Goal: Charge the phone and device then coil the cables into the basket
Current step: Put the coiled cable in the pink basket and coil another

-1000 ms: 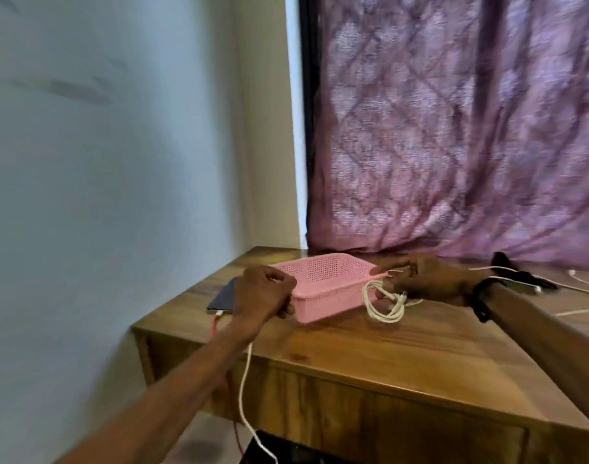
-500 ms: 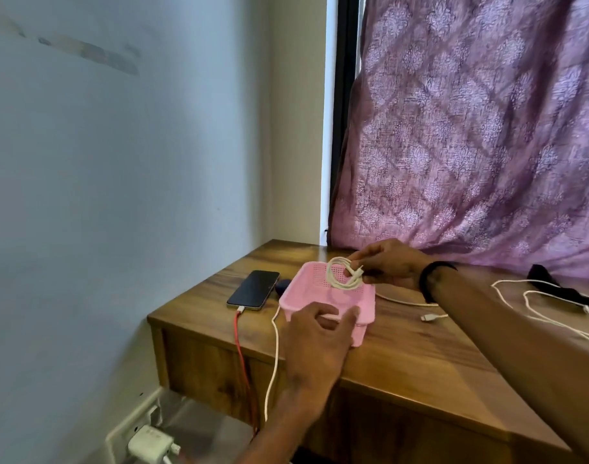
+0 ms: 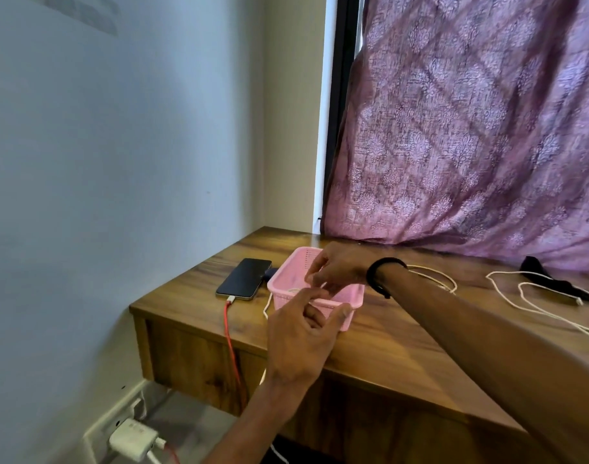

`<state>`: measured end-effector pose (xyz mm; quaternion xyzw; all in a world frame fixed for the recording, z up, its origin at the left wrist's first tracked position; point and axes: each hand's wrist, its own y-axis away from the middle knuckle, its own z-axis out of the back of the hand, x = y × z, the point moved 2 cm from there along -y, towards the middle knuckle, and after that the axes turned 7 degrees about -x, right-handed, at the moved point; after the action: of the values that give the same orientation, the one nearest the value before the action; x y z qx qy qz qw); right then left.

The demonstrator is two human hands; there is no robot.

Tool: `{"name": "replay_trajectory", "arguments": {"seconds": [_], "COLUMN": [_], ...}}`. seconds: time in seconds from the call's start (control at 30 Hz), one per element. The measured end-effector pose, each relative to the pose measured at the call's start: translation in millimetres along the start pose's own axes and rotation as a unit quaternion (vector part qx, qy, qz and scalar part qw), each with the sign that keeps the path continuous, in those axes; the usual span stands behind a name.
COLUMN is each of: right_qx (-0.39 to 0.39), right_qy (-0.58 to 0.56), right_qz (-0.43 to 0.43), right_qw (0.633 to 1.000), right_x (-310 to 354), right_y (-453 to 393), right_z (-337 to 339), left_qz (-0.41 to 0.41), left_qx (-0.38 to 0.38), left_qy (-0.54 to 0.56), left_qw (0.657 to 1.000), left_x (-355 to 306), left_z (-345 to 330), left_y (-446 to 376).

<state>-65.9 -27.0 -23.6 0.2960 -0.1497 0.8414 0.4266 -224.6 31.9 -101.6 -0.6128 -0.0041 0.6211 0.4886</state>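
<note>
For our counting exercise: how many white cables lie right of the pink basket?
2: a looped cable behind the right hand, and a sprawled cable farther right by the black cloth. More may be hidden.

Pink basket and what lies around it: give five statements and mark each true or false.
1. The phone lies to the left of the pink basket. True.
2. A white cable is plugged into the phone. False: the red cable is plugged into it.
3. The right hand is over the basket. True.
4. The left hand rests on the phone. False: it is at the basket's near rim.
5. All cables are in the basket. False: loose white cables still lie on the desk to the right.
</note>
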Motion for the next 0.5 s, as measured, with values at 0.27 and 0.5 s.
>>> {"name": "replay_trajectory", "arguments": {"seconds": [0.27, 0.5], "right_qx": [-0.375, -0.403], "right_qy": [-0.008, 0.033], "right_qz": [-0.018, -0.074], "right_qw": [0.927, 0.912], "right_x": [-118.0, -236.7], "right_y": [49.7, 104.5], "right_z": [95.2, 93.1], "left_qz": [-0.224, -0.151], "left_qx": [0.169, 0.249], "left_qy": [-0.011, -0.229], "left_qw": [0.960, 0.929], "left_x": [-59.3, -54.4], "left_z": [-44.4, -187.2], "left_y": [35.3, -2.1]}}
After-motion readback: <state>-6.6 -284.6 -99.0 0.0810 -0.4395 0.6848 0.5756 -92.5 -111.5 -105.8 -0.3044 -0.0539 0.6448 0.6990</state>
